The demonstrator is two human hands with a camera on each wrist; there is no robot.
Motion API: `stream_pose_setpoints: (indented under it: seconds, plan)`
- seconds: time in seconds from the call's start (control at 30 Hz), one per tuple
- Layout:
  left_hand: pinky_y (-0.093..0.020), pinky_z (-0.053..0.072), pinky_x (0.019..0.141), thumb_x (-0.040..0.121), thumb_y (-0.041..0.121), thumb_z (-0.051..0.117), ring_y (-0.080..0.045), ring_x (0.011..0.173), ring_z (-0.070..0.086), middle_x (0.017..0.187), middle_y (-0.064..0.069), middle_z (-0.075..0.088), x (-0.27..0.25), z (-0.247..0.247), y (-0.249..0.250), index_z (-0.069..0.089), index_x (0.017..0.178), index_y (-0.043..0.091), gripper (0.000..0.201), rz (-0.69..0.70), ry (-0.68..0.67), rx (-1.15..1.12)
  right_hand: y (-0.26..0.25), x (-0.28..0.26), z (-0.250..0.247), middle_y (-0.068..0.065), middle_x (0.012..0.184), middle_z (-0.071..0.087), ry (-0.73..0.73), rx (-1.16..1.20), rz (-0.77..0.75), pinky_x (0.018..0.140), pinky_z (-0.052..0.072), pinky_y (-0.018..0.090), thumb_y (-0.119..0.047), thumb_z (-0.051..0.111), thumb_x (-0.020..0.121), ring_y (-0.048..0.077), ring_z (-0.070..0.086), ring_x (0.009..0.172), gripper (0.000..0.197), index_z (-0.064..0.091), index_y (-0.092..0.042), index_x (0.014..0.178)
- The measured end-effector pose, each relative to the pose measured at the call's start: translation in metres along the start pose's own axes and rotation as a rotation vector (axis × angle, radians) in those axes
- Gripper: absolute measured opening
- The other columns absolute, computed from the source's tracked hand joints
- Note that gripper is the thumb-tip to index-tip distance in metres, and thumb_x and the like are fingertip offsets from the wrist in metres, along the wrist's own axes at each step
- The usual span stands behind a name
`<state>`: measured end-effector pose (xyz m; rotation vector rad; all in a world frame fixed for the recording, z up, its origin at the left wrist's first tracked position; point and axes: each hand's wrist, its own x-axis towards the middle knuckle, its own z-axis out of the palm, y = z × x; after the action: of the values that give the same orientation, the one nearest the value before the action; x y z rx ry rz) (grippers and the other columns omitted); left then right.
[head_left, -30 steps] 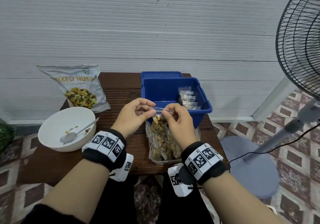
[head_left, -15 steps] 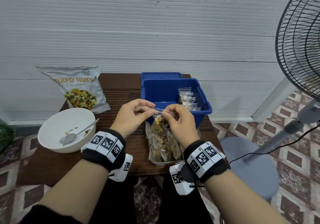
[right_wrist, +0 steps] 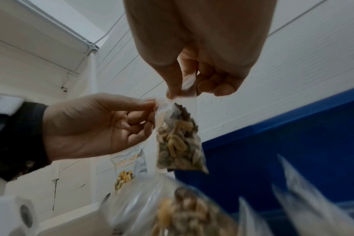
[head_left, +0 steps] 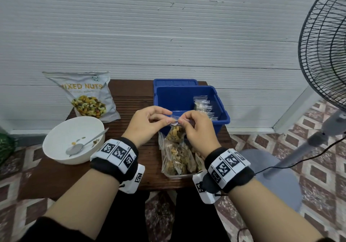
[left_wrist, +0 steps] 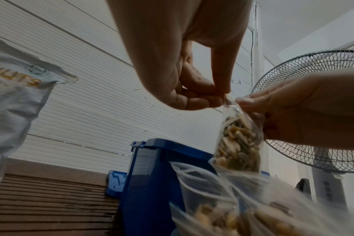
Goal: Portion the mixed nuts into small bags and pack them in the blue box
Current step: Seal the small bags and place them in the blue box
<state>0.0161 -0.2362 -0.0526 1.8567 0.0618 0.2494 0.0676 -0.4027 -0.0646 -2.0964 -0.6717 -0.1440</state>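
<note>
The fingers of the left hand pinch the left end of the top strip of a small clear bag of nuts; the thumb and fingers of the right hand pinch the same strip just beside them. The bag hangs upright between both hands, above a clear tray of filled bags at the near edge of the bench. Just behind stands the blue box, open, with several packed bags upright along its right wall. To the left sit a white bowl holding a spoon and the mixed nuts pouch. A standing fan is at the right.
</note>
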Motion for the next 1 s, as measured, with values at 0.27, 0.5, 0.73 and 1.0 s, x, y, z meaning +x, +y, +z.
stream_pose_setpoints:
  seconds: [0.27, 0.5, 0.73, 1.0]
  plan:
    - [-0.043, 0.050, 0.099, 0.087, 0.021, 0.068, -0.014, 0.102, 0.067, 0.101, 0.003, 0.074, 0.024, -0.014, -0.012, 0.070, 0.095, 0.026, 0.009, -0.035, 0.144, -0.068, -0.009, 0.050, -0.070, -0.014, 0.072, 0.057, -0.077, -0.018, 0.087, 0.060, 0.038, 0.007, -0.009, 0.060, 0.091, -0.009, 0.051, 0.064, 0.019, 0.055, -0.022, 0.078]
    - [-0.035, 0.050, 0.098, 0.089, 0.020, 0.066, -0.007, 0.101, 0.065, 0.102, 0.007, 0.072, 0.057, -0.017, -0.030, 0.071, 0.091, 0.026, 0.008, -0.093, 0.254, -0.066, 0.016, 0.108, -0.109, 0.005, 0.089, 0.070, -0.409, -0.363, 0.178, 0.071, 0.046, 0.022, -0.011, 0.060, 0.092, 0.018, 0.062, 0.085, 0.008, 0.058, -0.016, 0.086]
    - [-0.031, 0.048, 0.100, 0.093, 0.018, 0.061, -0.006, 0.101, 0.066, 0.097, 0.004, 0.075, 0.085, -0.012, -0.039, 0.071, 0.097, 0.019, 0.011, -0.088, 0.170, -0.111, 0.052, 0.136, -0.089, -0.002, 0.091, 0.068, -0.803, -0.591, 0.197, 0.088, 0.048, 0.033, -0.003, 0.055, 0.092, 0.018, 0.061, 0.091, 0.015, 0.060, -0.016, 0.096]
    - [-0.007, 0.044, 0.086, 0.097, 0.021, 0.055, -0.002, 0.098, 0.066, 0.095, 0.002, 0.075, 0.097, -0.008, -0.045, 0.069, 0.106, 0.010, 0.020, -0.057, 0.076, -0.115, 0.064, 0.145, -0.069, -0.005, 0.092, 0.065, -1.052, -0.712, 0.227, 0.071, 0.045, 0.018, 0.006, 0.047, 0.086, 0.011, 0.059, 0.085, 0.030, 0.061, -0.019, 0.095]
